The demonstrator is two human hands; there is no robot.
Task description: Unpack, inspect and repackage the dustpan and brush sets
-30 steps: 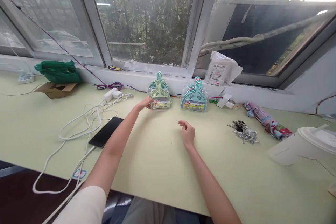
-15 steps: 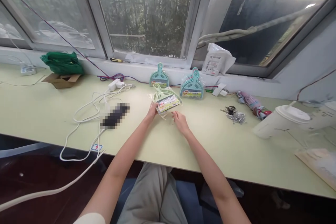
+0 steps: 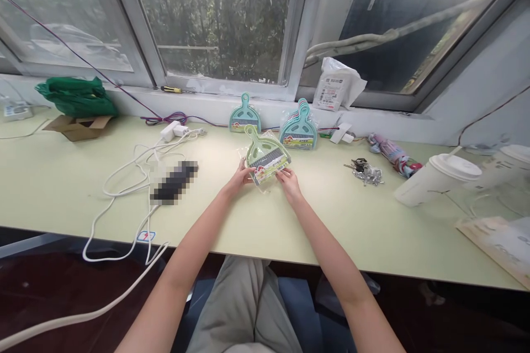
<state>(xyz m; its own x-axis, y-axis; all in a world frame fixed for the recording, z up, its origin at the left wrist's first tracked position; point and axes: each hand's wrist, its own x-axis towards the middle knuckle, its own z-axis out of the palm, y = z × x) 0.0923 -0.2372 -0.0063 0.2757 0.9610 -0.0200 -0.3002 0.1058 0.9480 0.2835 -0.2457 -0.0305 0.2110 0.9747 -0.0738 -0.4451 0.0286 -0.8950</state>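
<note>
A light green dustpan and brush set (image 3: 268, 159) in clear plastic wrap, with a printed label along its lower edge, is held tilted above the table. My left hand (image 3: 240, 177) grips its left lower side, thumb over the front. At the lower right corner, my right hand (image 3: 289, 182) pinches the packaging with closed fingers. Behind it, a teal dustpan set (image 3: 245, 115) leans upright at the wall. To the right stand several more wrapped dustpan sets (image 3: 298, 127), stacked together with a teal one in front.
White cables (image 3: 111, 176) and a blurred-out black object (image 3: 176, 182) lie on the left of the table (image 3: 256, 231). Keys (image 3: 364, 171), a folded umbrella (image 3: 393, 154) and a lidded white cup (image 3: 436, 179) are at right. A cardboard box (image 3: 78, 126) sits back left.
My right hand has moved up to the set's right corner and closed on it. The green set now stands more upright, its front turned more toward me. The view has shifted slightly.
</note>
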